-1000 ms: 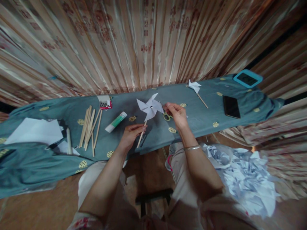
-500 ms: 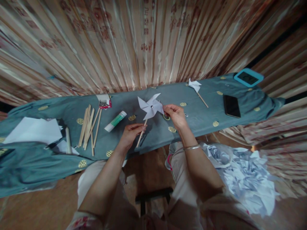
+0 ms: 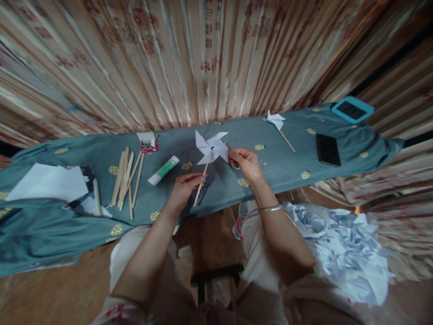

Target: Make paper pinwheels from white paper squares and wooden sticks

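Note:
A white paper pinwheel [image 3: 211, 148] with a round pin at its centre faces up on a thin wooden stick [image 3: 200, 190]. My left hand [image 3: 184, 189] pinches that stick below the blades. At the pinwheel's right edge is my right hand [image 3: 246, 161], its thumb and forefinger pressed together by a blade tip; whether they grip the paper is too small to tell. Just under the right fingers, a small yellowish ring [image 3: 235, 165] shows in part on the cloth.
Left on the cloth-covered table [image 3: 216, 198]: glue stick [image 3: 163, 170], open pin box [image 3: 149, 144], several sticks [image 3: 122, 180], white paper [image 3: 47, 183]. Right: second pinwheel [image 3: 276, 120], phone [image 3: 328, 150], blue-framed device [image 3: 352, 109]. Below right, a bag of paper scraps [image 3: 352, 257].
The pinwheel's blades have turned a little on the stick, and its head sits slightly higher and further left. Both hands have stayed almost in place.

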`<state>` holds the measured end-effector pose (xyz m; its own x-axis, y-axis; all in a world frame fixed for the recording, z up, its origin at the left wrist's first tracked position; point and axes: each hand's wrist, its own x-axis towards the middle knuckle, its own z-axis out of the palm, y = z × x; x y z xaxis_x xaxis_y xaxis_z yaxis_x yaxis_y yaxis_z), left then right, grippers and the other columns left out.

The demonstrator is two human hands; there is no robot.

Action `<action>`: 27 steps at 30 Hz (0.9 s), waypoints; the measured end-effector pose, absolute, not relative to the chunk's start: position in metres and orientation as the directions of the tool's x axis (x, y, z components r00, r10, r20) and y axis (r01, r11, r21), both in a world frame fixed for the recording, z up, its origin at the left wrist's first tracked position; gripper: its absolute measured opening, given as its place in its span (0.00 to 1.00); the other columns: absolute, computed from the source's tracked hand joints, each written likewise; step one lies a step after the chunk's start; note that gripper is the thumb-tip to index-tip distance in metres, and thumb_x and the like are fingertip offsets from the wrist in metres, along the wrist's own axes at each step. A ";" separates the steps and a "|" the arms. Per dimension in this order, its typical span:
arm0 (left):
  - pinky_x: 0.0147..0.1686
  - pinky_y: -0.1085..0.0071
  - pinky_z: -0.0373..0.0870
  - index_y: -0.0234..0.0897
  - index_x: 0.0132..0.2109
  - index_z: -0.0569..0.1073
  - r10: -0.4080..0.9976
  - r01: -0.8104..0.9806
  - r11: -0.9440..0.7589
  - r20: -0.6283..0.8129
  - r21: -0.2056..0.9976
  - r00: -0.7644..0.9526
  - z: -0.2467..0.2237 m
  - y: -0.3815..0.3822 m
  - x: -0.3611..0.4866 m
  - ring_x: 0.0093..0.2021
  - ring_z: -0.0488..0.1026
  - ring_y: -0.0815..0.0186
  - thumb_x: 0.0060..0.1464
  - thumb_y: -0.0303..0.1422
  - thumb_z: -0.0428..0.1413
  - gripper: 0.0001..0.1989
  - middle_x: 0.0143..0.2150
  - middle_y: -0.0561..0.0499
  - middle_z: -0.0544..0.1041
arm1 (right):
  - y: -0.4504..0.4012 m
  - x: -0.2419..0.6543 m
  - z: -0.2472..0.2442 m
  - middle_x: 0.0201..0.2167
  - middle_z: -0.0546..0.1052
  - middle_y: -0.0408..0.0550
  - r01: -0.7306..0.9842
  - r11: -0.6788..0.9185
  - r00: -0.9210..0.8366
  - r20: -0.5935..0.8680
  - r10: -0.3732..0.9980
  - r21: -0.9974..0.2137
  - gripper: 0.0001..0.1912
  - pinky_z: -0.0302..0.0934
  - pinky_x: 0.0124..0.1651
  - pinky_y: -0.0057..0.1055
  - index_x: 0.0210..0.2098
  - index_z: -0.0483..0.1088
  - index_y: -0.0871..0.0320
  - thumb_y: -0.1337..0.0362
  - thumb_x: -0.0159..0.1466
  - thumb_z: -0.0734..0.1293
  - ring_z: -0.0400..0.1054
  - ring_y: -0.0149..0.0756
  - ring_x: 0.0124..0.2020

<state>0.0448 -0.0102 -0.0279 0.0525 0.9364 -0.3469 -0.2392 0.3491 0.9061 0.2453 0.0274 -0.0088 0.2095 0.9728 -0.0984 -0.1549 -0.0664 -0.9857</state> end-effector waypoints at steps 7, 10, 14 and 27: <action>0.34 0.70 0.71 0.35 0.30 0.84 0.940 -0.254 0.338 -0.336 0.906 0.052 -0.030 -0.010 0.044 0.28 0.73 0.67 0.20 0.44 0.76 0.25 0.31 0.46 0.83 | 0.026 0.239 -0.009 0.16 0.71 0.40 -0.176 -0.072 0.193 -0.106 0.976 -0.982 0.16 0.52 0.25 0.26 0.19 0.75 0.56 0.51 0.41 0.78 0.58 0.26 0.20; 0.34 0.70 0.71 0.35 0.30 0.84 0.940 -0.264 0.338 -0.338 0.903 0.048 -0.031 -0.010 0.043 0.29 0.74 0.67 0.21 0.44 0.76 0.25 0.31 0.45 0.83 | 0.026 0.236 -0.008 0.16 0.71 0.39 -0.193 -0.078 0.179 -0.113 0.977 -0.978 0.16 0.53 0.25 0.26 0.19 0.75 0.56 0.51 0.40 0.78 0.59 0.26 0.20; 0.34 0.69 0.71 0.35 0.30 0.84 0.942 -0.273 0.329 -0.333 0.904 0.034 -0.032 -0.009 0.043 0.29 0.74 0.67 0.22 0.43 0.76 0.24 0.33 0.45 0.83 | 0.025 0.235 -0.008 0.17 0.72 0.40 -0.206 -0.101 0.162 -0.136 0.977 -0.973 0.17 0.55 0.26 0.27 0.19 0.75 0.56 0.51 0.39 0.79 0.61 0.26 0.21; 0.36 0.69 0.72 0.36 0.30 0.83 0.944 -0.285 0.323 -0.330 0.902 0.026 -0.034 -0.009 0.043 0.31 0.75 0.66 0.22 0.43 0.76 0.24 0.33 0.46 0.83 | 0.025 0.230 -0.009 0.17 0.75 0.41 -0.200 -0.139 0.122 -0.166 0.979 -0.970 0.20 0.55 0.26 0.27 0.19 0.75 0.55 0.48 0.38 0.79 0.63 0.28 0.21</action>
<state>0.0433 -0.0086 -0.0336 0.0259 0.9437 -0.3297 -0.2854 0.3230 0.9023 0.2295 0.0247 -0.0091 0.1219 0.9786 -0.1658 -0.1997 -0.1395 -0.9699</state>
